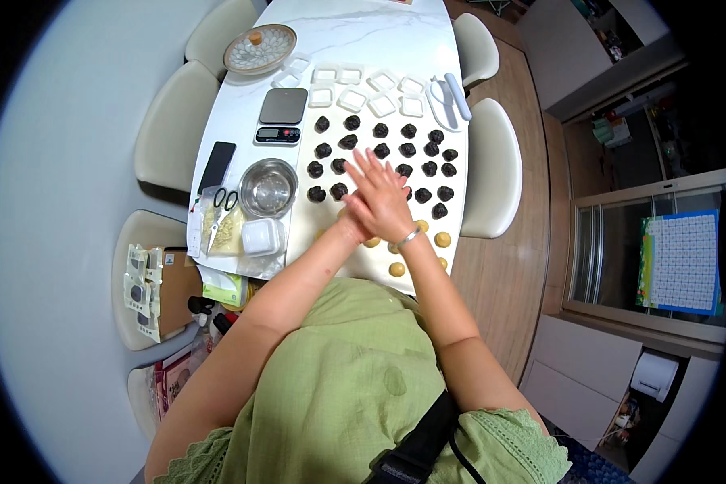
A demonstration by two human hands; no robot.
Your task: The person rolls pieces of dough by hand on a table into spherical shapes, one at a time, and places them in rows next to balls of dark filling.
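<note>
My right hand [382,204] lies across my left hand [358,227], palm towards palm, above a cream mat [333,221]. Its fingers are stretched out. Most of the left hand is covered, and whatever may be between the palms is hidden. Beyond and beside the hands, several rough dark balls [423,195] of filling or paste sit in loose rows. Closer to my body lie several smooth yellow dough-like balls [397,269], some partly behind my wrists. A silver bracelet [409,236] circles my right wrist.
Left of the mat are a steel bowl [268,188], digital kitchen scale [283,107], phone [216,167], scissors [218,224] on a bag, and stacked plastic containers [262,236]. Clear square trays [352,98] line the far side, near a lidded dish [260,49] and pale-handled utensil [457,97].
</note>
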